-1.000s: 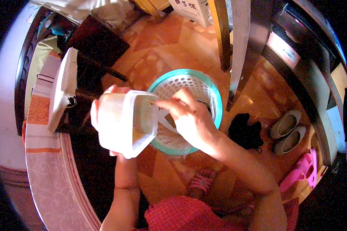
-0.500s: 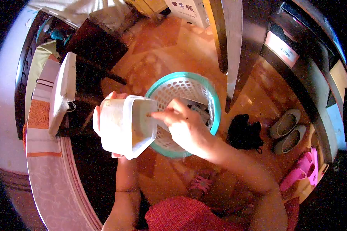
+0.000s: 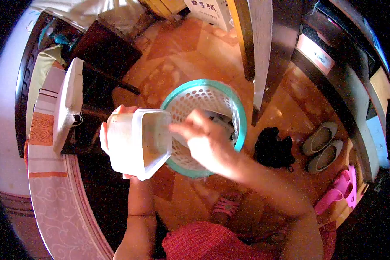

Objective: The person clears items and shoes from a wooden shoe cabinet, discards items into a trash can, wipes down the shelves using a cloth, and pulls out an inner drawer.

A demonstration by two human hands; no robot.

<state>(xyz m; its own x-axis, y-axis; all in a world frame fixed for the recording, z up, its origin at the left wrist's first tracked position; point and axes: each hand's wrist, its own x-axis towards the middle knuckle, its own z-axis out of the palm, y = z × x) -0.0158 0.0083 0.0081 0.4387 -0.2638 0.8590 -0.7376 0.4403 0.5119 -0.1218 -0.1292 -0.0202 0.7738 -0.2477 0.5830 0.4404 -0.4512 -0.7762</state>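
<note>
Left of centre in the frame, the left hand clamps a tilted, translucent plastic container. Finger work at its mouth seems the present step, calling for a steady hold; the right hand (blurred; I cannot tell whether it pinches anything) overlaps the teal-rimmed perforated basket at centre.
</note>
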